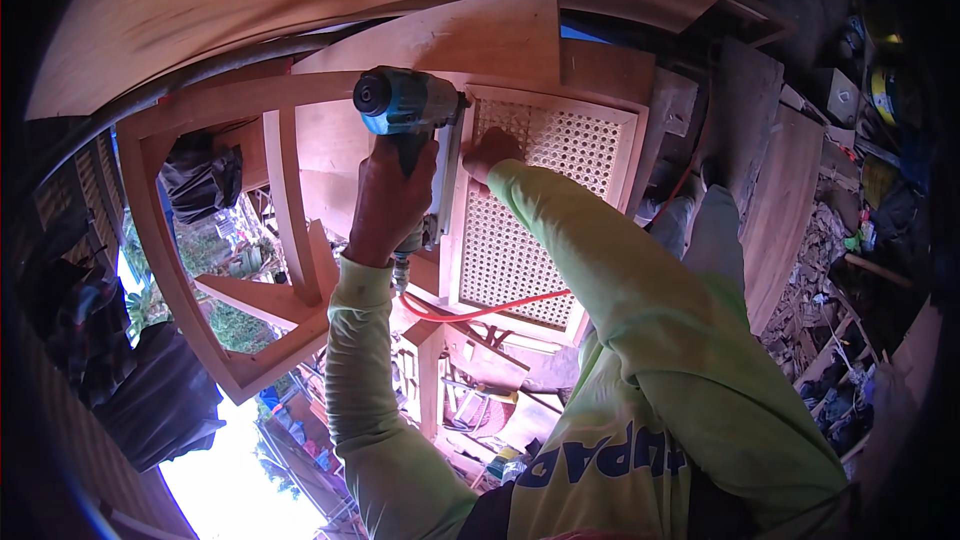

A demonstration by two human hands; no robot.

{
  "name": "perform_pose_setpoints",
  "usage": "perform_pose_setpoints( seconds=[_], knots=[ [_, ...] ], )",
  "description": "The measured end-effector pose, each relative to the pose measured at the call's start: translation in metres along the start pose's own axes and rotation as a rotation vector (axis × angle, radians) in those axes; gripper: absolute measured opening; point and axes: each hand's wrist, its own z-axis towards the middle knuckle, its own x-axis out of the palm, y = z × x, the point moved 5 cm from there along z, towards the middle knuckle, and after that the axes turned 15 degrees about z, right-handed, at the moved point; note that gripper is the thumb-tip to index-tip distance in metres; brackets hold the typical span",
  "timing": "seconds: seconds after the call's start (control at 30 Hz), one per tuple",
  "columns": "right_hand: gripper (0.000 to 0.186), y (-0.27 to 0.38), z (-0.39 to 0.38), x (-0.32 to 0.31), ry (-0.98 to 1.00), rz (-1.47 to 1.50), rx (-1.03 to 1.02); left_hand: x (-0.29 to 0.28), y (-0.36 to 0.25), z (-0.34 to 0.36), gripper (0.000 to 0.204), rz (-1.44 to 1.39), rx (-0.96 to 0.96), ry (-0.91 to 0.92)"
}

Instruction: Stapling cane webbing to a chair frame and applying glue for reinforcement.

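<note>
blue and black nail gun (400, 105), upright over the upper left corner of the cane panel (545, 200); its nose points right, toward the panel's wooden border (455, 250). left hand (385, 195): fingers wrapped around the grip, apparently to carry the tool's weight and aim it; trigger finger not clear. right hand (490, 155): fingers bent, laid at the panel's left edge near that same corner, likely to steady the border beside the nose. cannot tell whether they pinch the strip or only press on it. red hose (470, 318) runs from the fitting below the grip and crosses the panel's lower part, slack, which presumably leaves the tool free to turn. open wooden frame (283, 170) stands left of the panel, foliage (240, 325) showing through its lower opening.
</note>
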Motion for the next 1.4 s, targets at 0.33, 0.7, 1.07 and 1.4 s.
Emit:
perform_pose_setpoints(
  seconds=[0.33, 0.7, 1.07, 1.4],
  knots=[
    [0.027, 0.003, -0.002, -0.001, 0.007, -0.062, 0.036, 0.001, 0.002, 0.013, 0.044, 0.132, -0.008, 0.060],
    [0.022, 0.005, -0.011, 0.001, -0.003, -0.019, 0.042, 0.008, 0.001, 0.013, 0.059, 0.132, 0.036, 0.091],
    [0.015, -0.007, 0.003, 0.002, -0.033, 0.084, 0.002, 0.005, -0.020, 0.019, 0.058, 0.145, 0.071, 0.077],
    [0.035, 0.009, -0.015, 0.003, -0.027, -0.075, 0.011, -0.017, 0.009, -0.054, 0.025, -0.211, -0.184, -0.130]
  ],
)
